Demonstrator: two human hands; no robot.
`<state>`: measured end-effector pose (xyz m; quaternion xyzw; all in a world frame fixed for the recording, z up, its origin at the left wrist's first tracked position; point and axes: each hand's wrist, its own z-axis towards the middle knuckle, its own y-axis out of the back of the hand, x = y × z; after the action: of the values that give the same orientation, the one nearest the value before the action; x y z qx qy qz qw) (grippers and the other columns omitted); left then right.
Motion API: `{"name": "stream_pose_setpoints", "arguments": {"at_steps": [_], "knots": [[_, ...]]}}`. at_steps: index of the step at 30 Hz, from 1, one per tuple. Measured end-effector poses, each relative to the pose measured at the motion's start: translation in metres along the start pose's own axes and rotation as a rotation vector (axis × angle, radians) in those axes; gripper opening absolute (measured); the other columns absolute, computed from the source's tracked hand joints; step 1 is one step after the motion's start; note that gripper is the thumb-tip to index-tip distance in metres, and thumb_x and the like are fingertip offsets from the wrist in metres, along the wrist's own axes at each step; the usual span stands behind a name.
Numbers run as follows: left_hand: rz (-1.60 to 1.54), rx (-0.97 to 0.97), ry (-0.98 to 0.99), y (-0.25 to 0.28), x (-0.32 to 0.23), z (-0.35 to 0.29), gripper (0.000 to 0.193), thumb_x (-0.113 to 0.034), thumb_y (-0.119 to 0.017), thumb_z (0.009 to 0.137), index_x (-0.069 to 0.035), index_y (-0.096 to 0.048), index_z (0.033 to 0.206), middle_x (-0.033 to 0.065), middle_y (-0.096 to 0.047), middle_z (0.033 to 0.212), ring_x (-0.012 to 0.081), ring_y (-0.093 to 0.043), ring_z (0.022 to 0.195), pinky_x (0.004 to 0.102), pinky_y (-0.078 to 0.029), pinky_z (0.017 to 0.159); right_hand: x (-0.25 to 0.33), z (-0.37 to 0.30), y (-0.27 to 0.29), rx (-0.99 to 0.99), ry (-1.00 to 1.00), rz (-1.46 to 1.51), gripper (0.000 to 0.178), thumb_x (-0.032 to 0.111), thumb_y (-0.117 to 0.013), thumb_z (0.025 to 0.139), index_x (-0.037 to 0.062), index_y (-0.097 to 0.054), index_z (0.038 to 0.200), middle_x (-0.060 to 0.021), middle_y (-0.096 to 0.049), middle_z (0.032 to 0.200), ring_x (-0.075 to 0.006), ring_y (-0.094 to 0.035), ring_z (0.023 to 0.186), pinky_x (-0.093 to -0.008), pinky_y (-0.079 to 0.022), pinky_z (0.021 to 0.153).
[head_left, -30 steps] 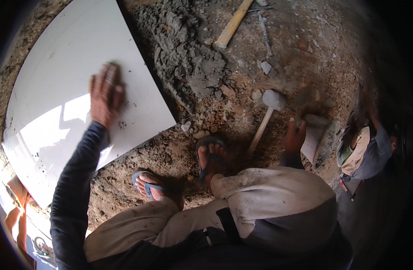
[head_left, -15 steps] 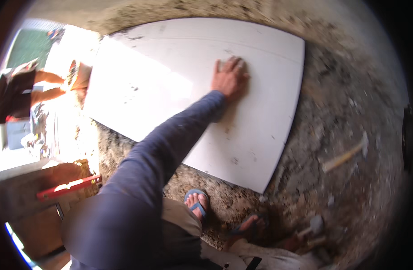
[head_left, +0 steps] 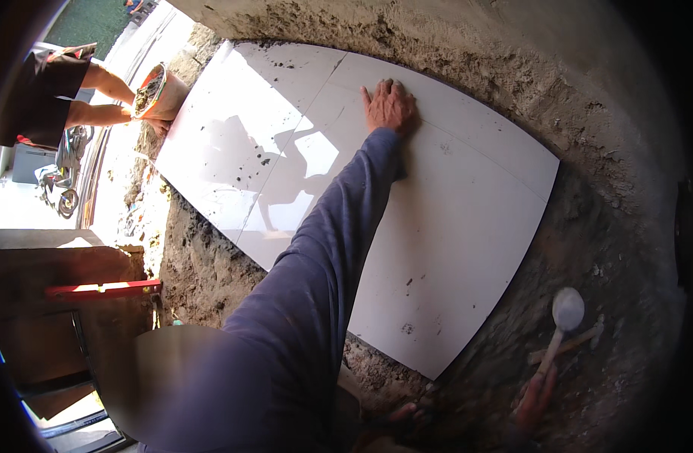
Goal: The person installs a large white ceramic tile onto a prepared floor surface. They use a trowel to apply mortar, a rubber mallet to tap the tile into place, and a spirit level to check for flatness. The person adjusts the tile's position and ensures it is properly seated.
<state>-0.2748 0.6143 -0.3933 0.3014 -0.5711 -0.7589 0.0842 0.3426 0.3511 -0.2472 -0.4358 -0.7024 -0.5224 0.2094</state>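
A large white tile point(head_left: 452, 234) lay across the middle of the frame, its edge meeting a second tile point(head_left: 244, 132) toward the upper left at a thin seam. Both were down on the dirt, so that much looked done; with a mallet point(head_left: 568, 309) in hand and not touching either one, the work seemed unfinished. Their faces were glossy, dotted with dark specks and crossed by a faint line, with bright reflections on the left.

The left hand point(head_left: 390, 108) pressed flat near the large tile's upper edge, fingers a little spread. At the lower right, the right hand point(head_left: 537, 400) was closed round the mallet's handle, with a hammer point(head_left: 567, 345) behind it. At the upper left, a co-worker's hands were at a bucket point(head_left: 161, 92); a red level point(head_left: 105, 290) showed at the lower left.
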Motion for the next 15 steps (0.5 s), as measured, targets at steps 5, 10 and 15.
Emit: {"name": "stream_pose_setpoints", "arguments": {"at_steps": [5, 10, 15], "knots": [[0.026, -0.094, 0.042, -0.007, 0.012, 0.005, 0.067, -0.045, -0.04, 0.102, -0.005, -0.042, 0.156, 0.0105, -0.037, 0.166, 0.0257, -0.027, 0.157, 0.0616, -0.006, 0.127, 0.181, 0.078, -0.119, 0.435, 0.236, 0.174, 0.028, 0.029, -0.047, 0.107, 0.0048, -0.053, 0.118, 0.0051, -0.042, 0.07, -0.0013, -0.038, 0.055, -0.02, -0.032, 0.042], [0.036, -0.1, 0.05, -0.008, 0.02, 0.004, 0.067, -0.044, -0.04, 0.102, -0.006, -0.04, 0.158, 0.01, -0.037, 0.166, 0.0248, -0.026, 0.157, 0.0623, -0.008, 0.127, 0.246, 0.114, -0.216, 0.323, 0.558, 0.377, 0.035, 0.036, -0.043, 0.109, 0.0023, -0.052, 0.108, 0.0009, -0.045, 0.07, -0.006, -0.042, 0.055, -0.0248, -0.037, 0.045], [0.011, -0.097, 0.021, -0.011, -0.004, 0.011, 0.067, -0.043, -0.04, 0.102, -0.006, -0.041, 0.158, 0.0098, -0.037, 0.166, 0.0254, -0.027, 0.157, 0.0634, -0.009, 0.126, 0.143, 0.217, -0.29, -0.06, 0.971, -0.533, 0.043, 0.04, -0.044, 0.11, -0.0011, -0.054, 0.103, -0.0162, -0.055, 0.071, -0.0308, -0.057, 0.059, -0.0415, -0.047, 0.055]]}}
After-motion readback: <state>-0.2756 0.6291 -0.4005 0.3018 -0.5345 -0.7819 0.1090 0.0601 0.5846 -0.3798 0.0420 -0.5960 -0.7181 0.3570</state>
